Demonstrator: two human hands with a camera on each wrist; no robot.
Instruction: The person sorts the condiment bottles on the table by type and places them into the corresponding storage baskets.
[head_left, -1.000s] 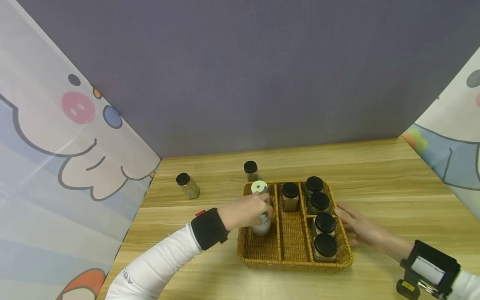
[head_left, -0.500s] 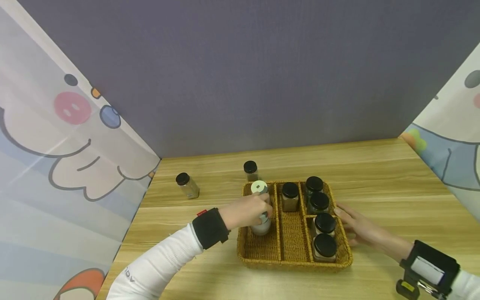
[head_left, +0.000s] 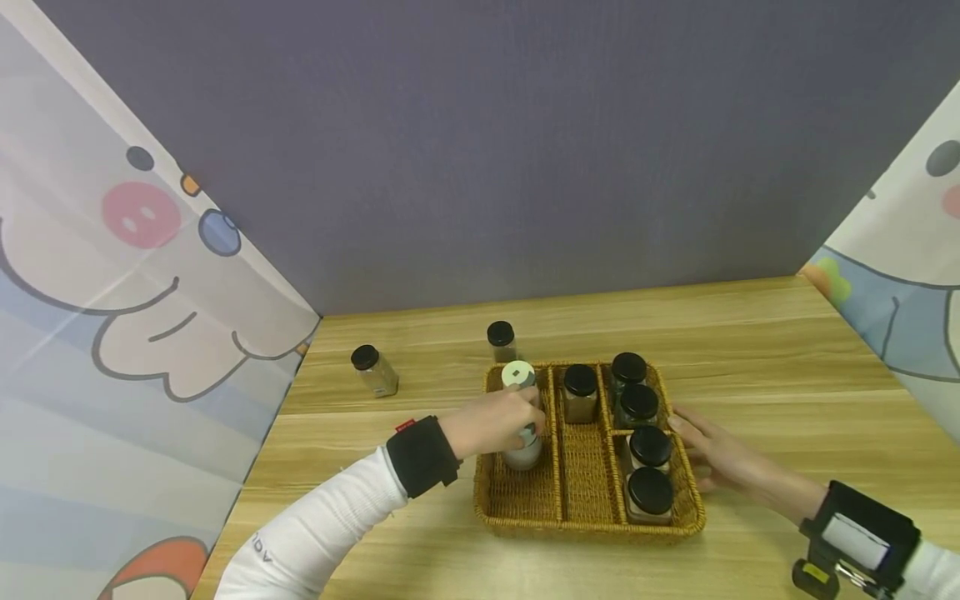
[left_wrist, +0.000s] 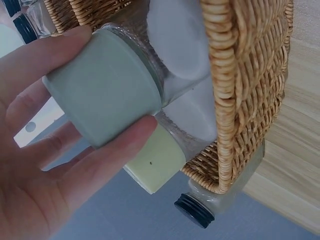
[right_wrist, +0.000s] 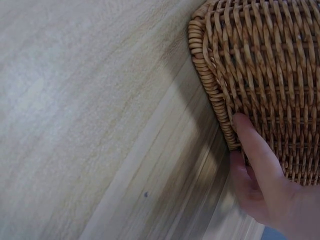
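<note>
My left hand (head_left: 487, 421) holds a clear jar of white powder by its grey-green lid (left_wrist: 107, 85), thumb and fingers round the lid's sides. This jar stands in the left compartment of a wicker basket (head_left: 592, 527). Beside it, in the same compartment, is a similar jar with a pale yellow-green lid (left_wrist: 157, 162). On the basket's right side, my right hand (head_left: 720, 458) rests against the outer wall. In the right wrist view, one fairly straight finger (right_wrist: 257, 145) lies along the weave, and the other fingers are partly hidden.
A black-lidded jar (head_left: 580, 396) stands in the middle compartment. Several more black-lidded jars (head_left: 650, 492) fill the right compartments. Behind the basket stands one jar (head_left: 502, 337), and another jar (head_left: 377, 372) is on the wooden table at left. A grey wall panel (head_left: 525, 167) borders the back.
</note>
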